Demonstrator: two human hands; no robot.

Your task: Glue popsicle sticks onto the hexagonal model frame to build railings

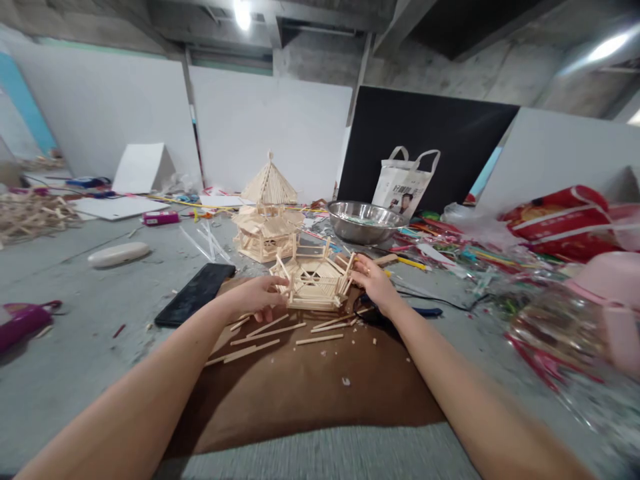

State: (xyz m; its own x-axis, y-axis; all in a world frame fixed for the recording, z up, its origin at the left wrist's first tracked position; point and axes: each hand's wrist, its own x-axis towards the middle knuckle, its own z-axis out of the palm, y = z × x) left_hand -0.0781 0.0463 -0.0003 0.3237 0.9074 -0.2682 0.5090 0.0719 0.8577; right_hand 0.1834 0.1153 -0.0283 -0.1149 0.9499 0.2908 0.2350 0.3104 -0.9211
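A small pavilion base [313,283] built of pale wooden sticks sits on a brown sheet, with posts rising from its rim. My left hand [263,293] grips its left edge, fingertips against a corner post. On the opposite side, my right hand [373,280] has its fingers closed around the right-hand posts. Loose wooden sticks [320,339] lie just in front of the base. Right behind it stands a taller pavilion model [270,227] of the same sticks, topped by a pointed roof.
Left of the brown sheet [320,393] lies a black phone [195,293]. A steel bowl [367,223] and a white bag [405,183] stand behind. Coloured scraps and a pink-lidded clear jug [565,320] are at right; a purple glue gun [25,323] is far left.
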